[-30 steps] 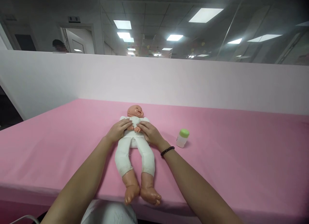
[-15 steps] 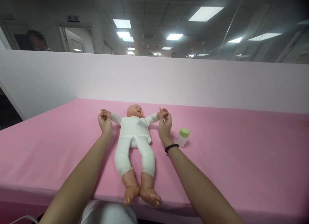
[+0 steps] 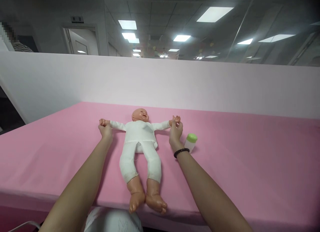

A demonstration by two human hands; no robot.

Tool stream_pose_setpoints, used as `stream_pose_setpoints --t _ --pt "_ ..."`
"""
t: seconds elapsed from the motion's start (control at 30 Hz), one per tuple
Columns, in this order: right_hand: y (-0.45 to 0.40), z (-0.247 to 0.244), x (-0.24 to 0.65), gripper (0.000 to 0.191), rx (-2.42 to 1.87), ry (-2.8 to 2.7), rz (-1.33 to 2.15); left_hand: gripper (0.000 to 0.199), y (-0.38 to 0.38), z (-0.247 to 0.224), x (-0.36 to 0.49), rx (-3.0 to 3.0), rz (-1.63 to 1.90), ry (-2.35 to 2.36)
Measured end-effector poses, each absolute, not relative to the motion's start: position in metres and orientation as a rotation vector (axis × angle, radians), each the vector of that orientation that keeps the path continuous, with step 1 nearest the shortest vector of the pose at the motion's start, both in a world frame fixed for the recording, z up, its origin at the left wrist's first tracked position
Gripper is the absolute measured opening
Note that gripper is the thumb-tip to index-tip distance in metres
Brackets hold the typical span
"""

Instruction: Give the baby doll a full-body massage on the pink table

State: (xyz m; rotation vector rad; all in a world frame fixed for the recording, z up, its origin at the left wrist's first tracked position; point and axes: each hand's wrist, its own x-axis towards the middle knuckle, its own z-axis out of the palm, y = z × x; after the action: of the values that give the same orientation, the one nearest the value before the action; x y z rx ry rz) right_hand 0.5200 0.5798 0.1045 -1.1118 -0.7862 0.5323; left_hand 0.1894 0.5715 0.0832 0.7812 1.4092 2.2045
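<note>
A baby doll (image 3: 140, 133) with a white cloth body lies on its back on the pink table cover (image 3: 225, 158), its head at the far end and its bare feet near the front edge. Both doll arms stretch out sideways. My left hand (image 3: 106, 130) is closed on the doll's hand at the left. At the right, my right hand (image 3: 176, 132), with a black bead bracelet at the wrist, pinches the doll's other hand, whose small fingers show above mine. Just right of that wrist stands a small clear bottle (image 3: 190, 144) with a green cap.
A white panel (image 3: 160, 80) rises behind the table, with glass above it showing ceiling lights and a door. Part of a person (image 3: 21, 46) in striped clothing shows at the far upper left. A pale cable lies at the lower left.
Both my hands have moved outward, apart from each other, and the doll's arms are now straighter and spread wider. The person behind the glass has shifted left.
</note>
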Motion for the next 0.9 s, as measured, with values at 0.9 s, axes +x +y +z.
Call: stream_pose_setpoints --t 0.9 --pt "0.574 0.109 0.509 0.041 -0.958 -0.744 0.599 0.018 0.564 0.094 0.207 0.782 2.127 1.45"
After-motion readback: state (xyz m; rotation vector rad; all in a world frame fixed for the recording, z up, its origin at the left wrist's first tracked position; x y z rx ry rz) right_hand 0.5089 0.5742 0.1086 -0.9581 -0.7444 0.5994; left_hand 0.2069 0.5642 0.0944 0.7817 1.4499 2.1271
